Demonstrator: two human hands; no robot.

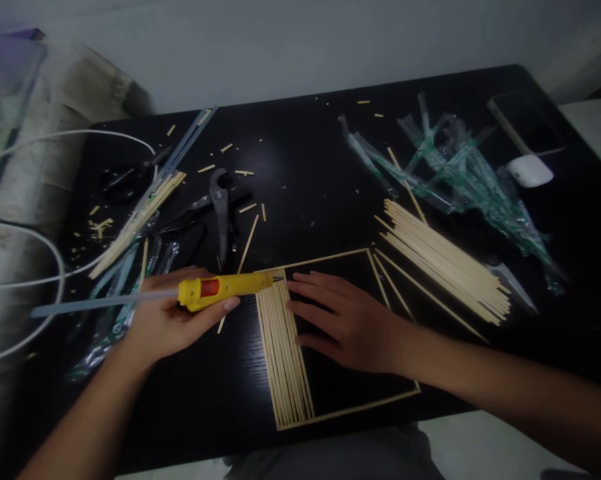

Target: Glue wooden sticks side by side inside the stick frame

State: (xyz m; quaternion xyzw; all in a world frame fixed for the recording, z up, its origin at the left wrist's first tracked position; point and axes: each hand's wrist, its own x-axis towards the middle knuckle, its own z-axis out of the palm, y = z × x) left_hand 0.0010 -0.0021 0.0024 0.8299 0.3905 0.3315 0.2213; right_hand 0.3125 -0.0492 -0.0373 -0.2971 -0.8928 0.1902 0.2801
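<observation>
My left hand (168,320) grips a yellow glue gun (225,288) with a grey glue stick sticking out to the left; its nozzle points right at the top of a row of thin wooden sticks (284,353). These sticks lie side by side inside a square stick frame (368,403) on the black table (300,173). My right hand (343,320) rests flat on the table inside the frame, fingers stretched out and touching the right edge of the stick row.
A loose pile of wooden sticks (445,263) lies right of the frame. Empty plastic wrappers (455,173) and a white case (529,171) sit at the back right. Pliers (220,207), scissors (125,180), more sticks (135,223), offcuts and white cables (55,267) crowd the left.
</observation>
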